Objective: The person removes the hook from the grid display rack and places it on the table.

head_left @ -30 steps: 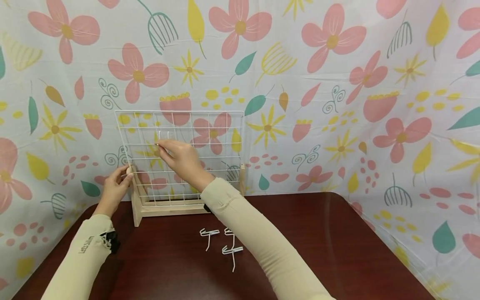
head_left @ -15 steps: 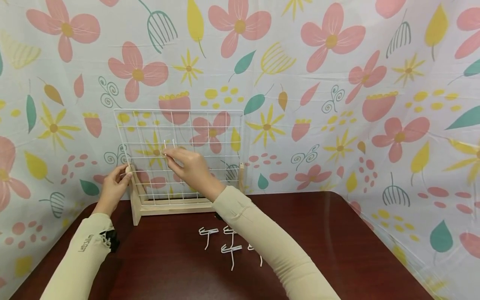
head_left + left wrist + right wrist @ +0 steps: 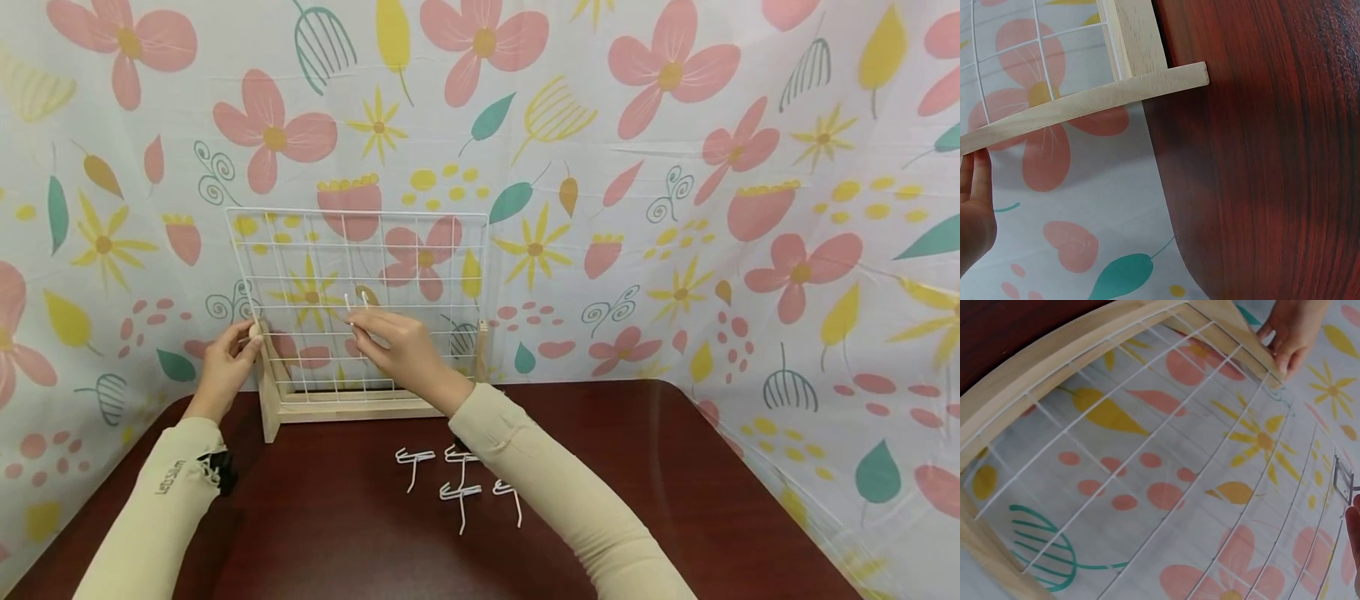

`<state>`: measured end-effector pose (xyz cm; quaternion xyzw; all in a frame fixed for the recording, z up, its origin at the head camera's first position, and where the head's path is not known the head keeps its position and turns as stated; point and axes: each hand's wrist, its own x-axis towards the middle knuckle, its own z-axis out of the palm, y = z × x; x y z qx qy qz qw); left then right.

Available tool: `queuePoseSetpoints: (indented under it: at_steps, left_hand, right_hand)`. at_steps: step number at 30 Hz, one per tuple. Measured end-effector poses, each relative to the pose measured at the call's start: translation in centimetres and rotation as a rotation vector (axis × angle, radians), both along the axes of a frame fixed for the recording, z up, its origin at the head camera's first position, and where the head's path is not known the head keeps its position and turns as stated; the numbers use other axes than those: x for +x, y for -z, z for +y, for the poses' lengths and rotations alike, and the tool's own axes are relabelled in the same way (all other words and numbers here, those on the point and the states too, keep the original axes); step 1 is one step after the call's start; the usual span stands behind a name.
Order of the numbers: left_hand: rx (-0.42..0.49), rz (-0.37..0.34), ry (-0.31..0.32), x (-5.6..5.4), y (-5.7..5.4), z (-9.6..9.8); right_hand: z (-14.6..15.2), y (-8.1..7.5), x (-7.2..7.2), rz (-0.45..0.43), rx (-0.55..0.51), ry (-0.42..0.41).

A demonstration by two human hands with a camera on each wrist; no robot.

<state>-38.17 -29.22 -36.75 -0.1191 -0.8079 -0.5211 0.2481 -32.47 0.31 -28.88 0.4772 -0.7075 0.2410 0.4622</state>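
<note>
A white wire grid panel [image 3: 360, 212] stands upright in a pale wooden stand [image 3: 330, 412] at the back left of the table. My left hand [image 3: 228, 367] grips the top of the stand's left post [image 3: 1085, 103], fingertips against the wood. In front of the grid, my right hand [image 3: 405, 350] pinches a white wire hook [image 3: 1344, 481] between thumb and fingers. The hook's two prongs show above the fingertips in the head view, overlapping the grid's middle. Part of the hook is hidden by the fingers.
Several more white wire hooks [image 3: 461, 492] lie on the dark red-brown table [image 3: 337, 517] in front of the stand, one partly covered by the right sleeve [image 3: 555, 475]. A floral cloth [image 3: 570, 333] hangs close behind the table.
My right hand has moved right and down across the grid with the hook. Another hook on the table has come out from behind the right sleeve. My left hand stays on the post.
</note>
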Motion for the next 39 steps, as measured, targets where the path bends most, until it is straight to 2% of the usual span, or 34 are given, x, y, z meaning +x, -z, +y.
queuePoseSetpoints:
  at_steps: [8, 16, 23, 30, 39]
  left_hand:
    - [0.000, 0.007, 0.000, -0.1, -0.1, 0.1]
    - [0.004, 0.004, -0.008, -0.3, 0.2, -0.1]
    - [-0.008, 0.001, -0.023, -0.2, 0.0, -0.2]
    - [-0.021, -0.006, -0.022, -0.1, 0.1, -0.1]
    - [-0.002, 0.006, -0.009, 0.2, -0.1, 0.2]
  right_hand:
    - [1.9, 1.0, 0.5, 0.057, 0.033, -0.023]
    - [3.8, 2.0, 1.0, 0.093, 0.094, 0.016]
    - [5.4, 2.6, 1.7, 0.123, 0.111, 0.031]
    - [6.8, 3.8, 2.4, 0.147, 0.146, 0.018]
    - [8.2, 5.3, 3.5, 0.202, 0.242, -0.017]
